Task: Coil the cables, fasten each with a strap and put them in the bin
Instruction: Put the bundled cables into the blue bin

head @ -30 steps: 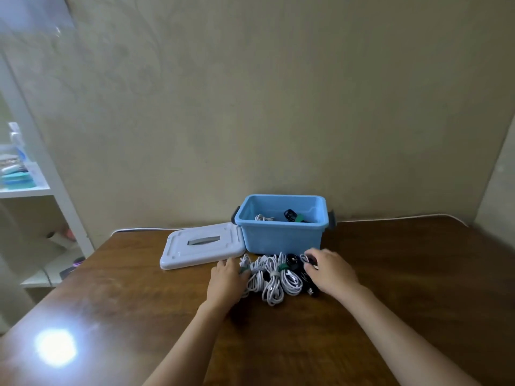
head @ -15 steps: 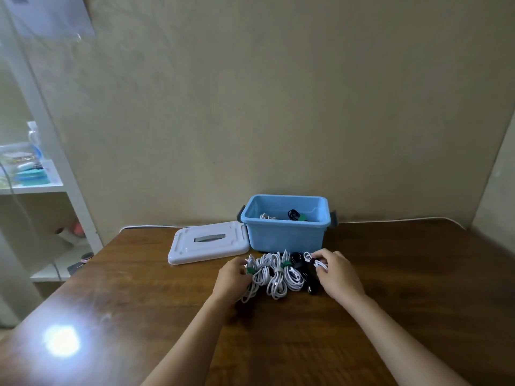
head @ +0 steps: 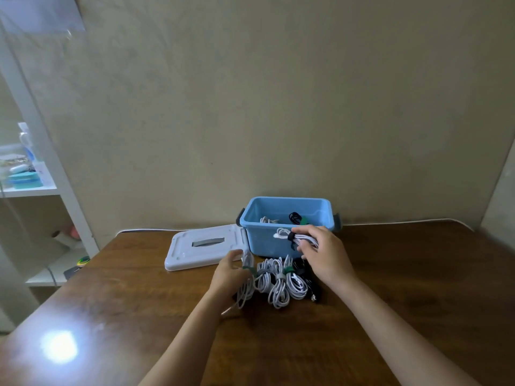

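Table (head: 418, 288): dark wood, polished, glossy enough to throw a bright glare patch near left. Bin (head: 267, 240): smooth light-blue plastic, semi-matt, darker grey latches. Lid (head: 195, 254): pale grey-white plastic, moulded ribs. Coiled cables (head: 278, 285): white and black, smooth rubbery sheath; straps (head: 289, 271) probably fabric, too small to confirm. Wall (head: 278, 107): matt, faintly mottled.
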Tool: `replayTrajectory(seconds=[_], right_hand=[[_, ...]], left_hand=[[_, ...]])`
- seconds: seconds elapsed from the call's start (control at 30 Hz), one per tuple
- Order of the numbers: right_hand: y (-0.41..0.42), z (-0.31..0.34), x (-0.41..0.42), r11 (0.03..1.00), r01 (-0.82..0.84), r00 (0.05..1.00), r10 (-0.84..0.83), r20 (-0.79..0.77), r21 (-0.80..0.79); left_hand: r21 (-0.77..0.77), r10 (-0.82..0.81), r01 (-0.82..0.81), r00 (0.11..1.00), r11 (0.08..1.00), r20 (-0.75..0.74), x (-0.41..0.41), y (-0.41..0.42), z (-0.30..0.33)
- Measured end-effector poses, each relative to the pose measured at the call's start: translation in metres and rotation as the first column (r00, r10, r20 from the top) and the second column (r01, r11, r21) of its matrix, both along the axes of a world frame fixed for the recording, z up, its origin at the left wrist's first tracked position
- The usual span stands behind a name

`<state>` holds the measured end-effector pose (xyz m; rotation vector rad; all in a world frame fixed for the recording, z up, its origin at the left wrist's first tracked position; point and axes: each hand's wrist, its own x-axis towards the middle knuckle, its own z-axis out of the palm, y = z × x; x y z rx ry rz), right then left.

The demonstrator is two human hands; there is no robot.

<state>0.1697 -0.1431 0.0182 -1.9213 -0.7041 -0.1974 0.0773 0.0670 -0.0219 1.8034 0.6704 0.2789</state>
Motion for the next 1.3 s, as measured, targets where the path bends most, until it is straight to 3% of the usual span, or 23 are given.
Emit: replayTrajectory(seconds=[0.2, 0.37, 0.47, 0.53, 0.57, 0.6, 0.73, 0.87, 1.2, 1.3], right_hand=[[0.013, 0.035, 0.045, 0.995, 0.03, 0.997, -0.036, 0.068, 0.096], [0.032, 0.063, 0.093, 0.986, 0.147, 0.98, -0.156, 0.12, 0.08], [0.041, 0.061, 0.115, 0.95, 0.157, 0.983, -0.126, 0.131, -0.27], [0.044, 0.056, 0.123, 0.768, 0.081, 0.997, -0.072, 0.039, -0.636], [0.044, 0.053, 0.127, 0.674, 0.046, 0.998, -0.062, 0.006, -0.737], [0.044, 0.05, 0.129, 0.644, 0.03, 0.998, -0.057, -0.009, -0.765], [0.039, 0.037, 0.132, 0.872, 0.127, 0.99, -0.084, 0.112, -0.473], [0.031, 0.033, 0.135, 0.92, 0.266, 0.96, -0.225, 0.168, -0.286], [0.019, 0.034, 0.126, 0.934, 0.197, 0.968, -0.138, 0.208, -0.299], [0.018, 0.036, 0.125, 0.899, 0.14, 0.976, -0.054, 0.211, -0.415]], left_hand=[[-0.059, -0.026, 0.041, 0.972, 0.997, 0.232, -0.009, 0.003, 0.063], [0.073, -0.141, 0.123, 0.917, 0.99, 0.372, 0.041, 0.008, 0.121], [0.208, -0.182, 0.117, 0.927, 0.971, 0.329, 0.09, 0.006, 0.131], [0.309, -0.213, 0.123, 0.937, 0.943, 0.276, 0.119, 0.005, 0.127], [0.36, -0.233, 0.132, 0.939, 0.924, 0.254, 0.131, 0.005, 0.124], [0.424, -0.259, 0.146, 0.939, 0.894, 0.224, 0.142, 0.006, 0.121], [0.646, -0.366, 0.283, 0.931, 0.71, -0.005, 0.172, 0.01, 0.104], [0.64, -0.445, 0.486, 0.862, 0.595, -0.241, 0.186, 0.013, 0.08], [0.628, -0.625, 0.601, 0.748, 0.495, -0.223, 0.2, -0.017, 0.075], [0.672, -0.549, 0.471, 0.828, 0.571, -0.114, 0.193, -0.001, 0.081]])
